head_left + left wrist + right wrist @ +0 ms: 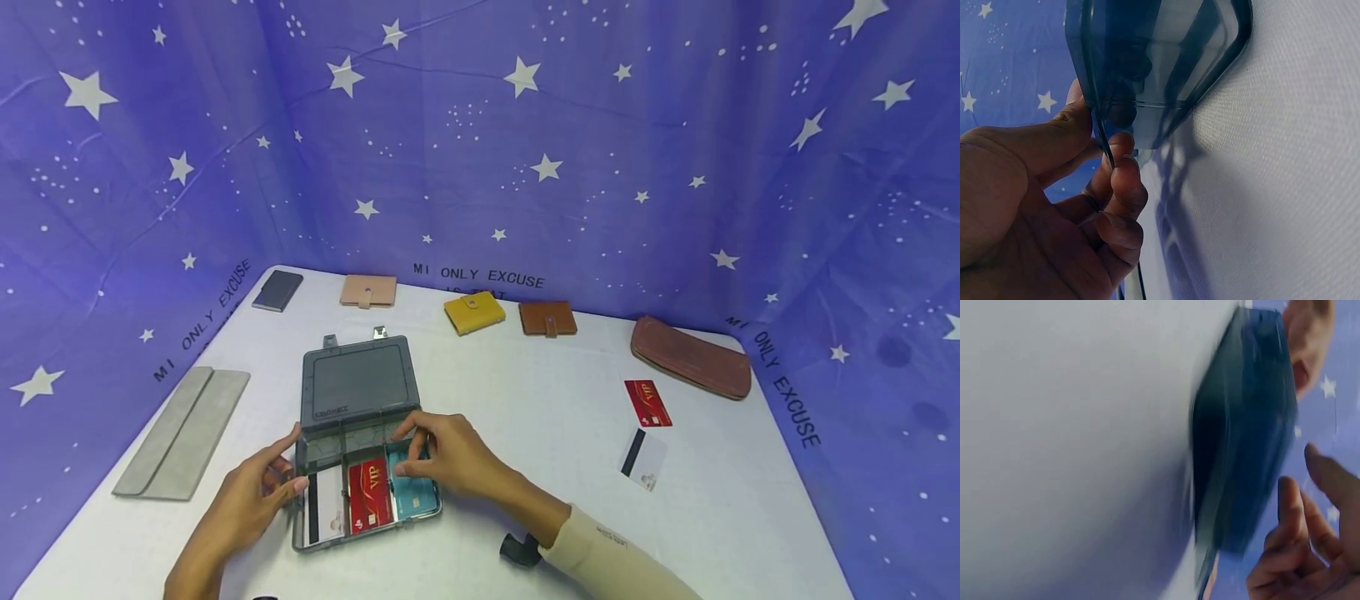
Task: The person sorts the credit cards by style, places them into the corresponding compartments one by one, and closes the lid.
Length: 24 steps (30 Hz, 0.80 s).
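A grey translucent plastic storage case (358, 379) lies on the table with its lid folded back. In its front compartments are a white card with a black stripe (330, 508), a red VIP card (370, 496) and a blue card (416, 497), from left to right. My left hand (251, 492) grips the case's left side, thumb on the rim; in the left wrist view, the left fingers (1125, 187) lie against its wall. Over the blue card hovers my right hand (453, 454), thumb and forefinger apart, nothing visible between them in the right wrist view.
A grey sleeve pouch (180, 433) lies left. Along the back are a dark card holder (278, 290) and pink (368, 290), yellow (475, 312), brown (547, 317) and reddish-brown (690, 357) wallets. Right, a red VIP card (648, 403) and a white striped card (648, 461) lie loose.
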Tool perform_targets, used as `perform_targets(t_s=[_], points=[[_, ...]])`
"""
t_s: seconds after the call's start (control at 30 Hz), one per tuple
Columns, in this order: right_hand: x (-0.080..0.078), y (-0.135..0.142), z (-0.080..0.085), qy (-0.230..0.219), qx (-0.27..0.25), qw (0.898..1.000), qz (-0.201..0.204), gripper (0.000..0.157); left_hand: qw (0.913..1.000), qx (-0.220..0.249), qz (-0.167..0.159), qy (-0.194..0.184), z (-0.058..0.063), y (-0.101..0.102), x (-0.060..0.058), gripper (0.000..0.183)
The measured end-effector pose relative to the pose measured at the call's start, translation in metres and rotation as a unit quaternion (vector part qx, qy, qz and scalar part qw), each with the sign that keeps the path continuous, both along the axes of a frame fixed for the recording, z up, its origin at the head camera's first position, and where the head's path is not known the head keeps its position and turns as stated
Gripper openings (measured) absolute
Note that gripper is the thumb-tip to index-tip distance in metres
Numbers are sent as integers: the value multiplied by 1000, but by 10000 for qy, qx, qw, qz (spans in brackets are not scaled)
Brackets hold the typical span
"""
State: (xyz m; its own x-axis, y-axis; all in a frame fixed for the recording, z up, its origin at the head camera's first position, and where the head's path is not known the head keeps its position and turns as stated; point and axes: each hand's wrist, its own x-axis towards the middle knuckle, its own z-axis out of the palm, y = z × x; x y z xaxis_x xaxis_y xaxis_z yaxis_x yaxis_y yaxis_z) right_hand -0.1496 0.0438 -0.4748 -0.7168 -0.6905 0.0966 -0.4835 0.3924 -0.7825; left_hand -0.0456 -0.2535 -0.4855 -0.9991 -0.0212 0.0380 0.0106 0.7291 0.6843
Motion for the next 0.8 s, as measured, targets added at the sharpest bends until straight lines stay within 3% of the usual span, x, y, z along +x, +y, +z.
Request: perform_targets(t_s=[0.17,0.43,0.63,0.8], points=[[-10,53,5,-260,30,9996,-113,40,10000,-40,-36,-13,-2,0,0,72],[-21,177,3,-222,817,9958,-362,47,9999,-46,-77,-87,0,0,0,72],[-16,265,5,-79,1923,9766,-963,55,9999,-25,-73,-80,0,1,1,72],[-14,302,5,469,2271,9661,-1133,58,10000,-49,-62,-44,0,2,0,72]])
